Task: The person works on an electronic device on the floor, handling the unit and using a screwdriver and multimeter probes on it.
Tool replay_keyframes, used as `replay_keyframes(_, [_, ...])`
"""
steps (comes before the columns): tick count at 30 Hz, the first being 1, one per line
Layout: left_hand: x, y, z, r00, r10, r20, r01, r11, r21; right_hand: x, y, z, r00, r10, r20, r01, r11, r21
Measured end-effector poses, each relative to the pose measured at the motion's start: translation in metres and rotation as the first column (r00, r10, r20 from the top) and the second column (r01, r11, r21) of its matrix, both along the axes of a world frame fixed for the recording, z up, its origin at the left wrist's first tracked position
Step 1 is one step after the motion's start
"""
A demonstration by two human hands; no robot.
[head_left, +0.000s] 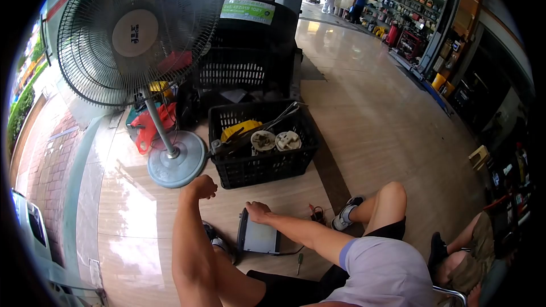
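A flat grey metal box [261, 237] with a dark frame lies on the floor between my feet, a black cable at its lower right. My right hand [259, 212] is closed over its far left corner. Raised to the left of the box, my left hand [200, 187] has curled fingers; whatever they may hold is too small to make out. A screwdriver [300, 262] with a green handle rests on the tiles below the box. Near my right shoe sits a small dark item [317, 214] with a reddish part, its kind unclear.
Ahead stands a black plastic crate [263, 173] holding round pale parts and metal tools. A pedestal fan [135, 33] is at the left, beside a red plastic bag [157, 127]. Another person's leg [458, 258] shows at lower right. Stocked shelves [402, 1] line the back right.
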State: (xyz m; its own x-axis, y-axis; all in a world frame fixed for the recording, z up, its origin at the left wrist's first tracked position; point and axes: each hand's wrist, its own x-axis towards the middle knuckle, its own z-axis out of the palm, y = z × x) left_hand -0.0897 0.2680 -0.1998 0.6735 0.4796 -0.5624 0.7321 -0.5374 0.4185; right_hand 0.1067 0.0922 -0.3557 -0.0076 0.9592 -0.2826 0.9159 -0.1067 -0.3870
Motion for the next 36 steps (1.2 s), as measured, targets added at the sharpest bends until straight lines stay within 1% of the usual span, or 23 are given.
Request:
replay_keyframes(2, [-0.002,0.001,-0.006,0.997,0.071,0.041,-0.070,0.997,-0.035,-0.002,0.000,0.003,1.000,-0.004,-0.004,0.004,1.000,-0.004])
replay_keyframes(5, [-0.003,0.003,-0.007,0.993,-0.114,-0.008,0.114,0.990,0.077,0.001,0.001,0.006,1.000,0.011,-0.017,-0.011,1.000,-0.020])
replay_keyframes(8, [0.002,-0.011,0.014,0.980,0.199,-0.002,-0.198,0.978,-0.066,0.003,0.002,0.005,0.999,0.031,-0.021,-0.032,0.999,-0.025])
replay_keyframes(11, [0.002,-0.010,0.011,0.982,0.186,-0.003,-0.186,0.982,-0.003,0.004,0.000,0.009,0.999,0.020,-0.047,-0.021,1.000,-0.023])
replay_keyframes(13, [-0.001,-0.009,0.010,0.997,-0.061,0.045,0.051,0.980,0.193,0.008,-0.005,0.014,0.996,-0.002,-0.088,0.000,1.000,-0.021])
replay_keyframes(14, [-0.001,-0.007,0.008,0.981,-0.188,0.049,0.166,0.942,0.293,0.009,-0.004,0.011,0.995,-0.011,-0.100,0.013,1.000,0.018])
replay_keyframes(16, [0.004,-0.007,0.002,0.975,-0.160,0.156,0.100,0.937,0.334,0.009,-0.001,0.011,0.992,-0.032,-0.124,0.045,0.994,0.095])
replay_keyframes(17, [0.009,-0.007,-0.001,0.966,-0.150,0.211,0.068,0.934,0.351,0.012,-0.001,0.015,0.972,-0.031,-0.232,0.064,0.988,0.140])
replay_keyframes(18, [0.017,-0.020,0.017,0.945,-0.009,0.328,-0.086,0.958,0.272,0.014,-0.001,0.034,0.942,-0.022,-0.334,0.088,0.979,0.184])
replay_keyframes(19, [0.024,-0.036,0.034,0.893,0.137,0.430,-0.231,0.957,0.175,0.017,-0.001,0.055,0.902,-0.007,-0.432,0.115,0.967,0.226])
replay_keyframes(20, [0.032,-0.054,0.055,0.811,0.283,0.512,-0.363,0.930,0.061,0.019,-0.003,0.074,0.860,0.025,-0.510,0.165,0.931,0.324])
replay_keyframes(21, [0.042,-0.068,0.072,0.764,0.342,0.548,-0.409,0.913,0.000,0.022,-0.005,0.098,0.813,0.070,-0.578,0.219,0.883,0.415])
replay_keyframes(23, [0.063,-0.091,0.098,0.656,0.460,0.599,-0.487,0.864,-0.129,0.031,-0.013,0.161,0.743,0.071,-0.665,0.322,0.833,0.449])
replay_keyframes(24, [0.073,-0.099,0.101,0.568,0.524,0.635,-0.490,0.835,-0.250,0.038,-0.015,0.186,0.737,0.094,-0.669,0.354,0.789,0.502])
replay_keyframes(26, [0.090,-0.111,0.108,0.381,0.647,0.660,-0.451,0.753,-0.478,0.053,-0.020,0.231,0.726,0.144,-0.672,0.416,0.686,0.597])
replay_keyframes(27, [0.098,-0.112,0.104,0.329,0.679,0.656,-0.377,0.732,-0.568,0.061,-0.026,0.253,0.755,0.156,-0.637,0.397,0.663,0.634])
replay_keyframes(30, [0.129,-0.151,0.135,0.120,0.825,0.552,-0.219,0.565,-0.795,0.085,-0.036,0.296,0.838,0.219,-0.499,0.302,0.576,0.760])
replay_keyframes(31, [0.138,-0.156,0.137,0.100,0.851,0.515,-0.119,0.525,-0.843,0.091,-0.038,0.304,0.864,0.254,-0.434,0.252,0.529,0.811])
replay_keyframes(32, [0.145,-0.163,0.138,0.073,0.848,0.526,-0.079,0.530,-0.844,0.098,-0.041,0.312,0.887,0.284,-0.365,0.199,0.479,0.855])
replay_keyframes(33, [0.150,-0.169,0.139,0.047,0.844,0.535,-0.040,0.536,-0.843,0.104,-0.047,0.320,0.889,0.286,-0.357,0.176,0.507,0.844])
replay_keyframes(34, [0.156,-0.174,0.142,0.020,0.839,0.543,-0.001,0.544,-0.839,0.109,-0.052,0.328,0.890,0.312,-0.332,0.143,0.499,0.855])
replay_keyframes(35, [0.160,-0.180,0.149,0.007,0.894,0.448,0.060,0.447,-0.893,0.115,-0.057,0.334,0.890,0.339,-0.306,0.111,0.489,0.865])
replay_keyframes(36, [0.165,-0.185,0.152,0.001,0.904,0.428,0.107,0.425,-0.899,0.121,-0.062,0.338,0.888,0.366,-0.279,0.079,0.477,0.875])
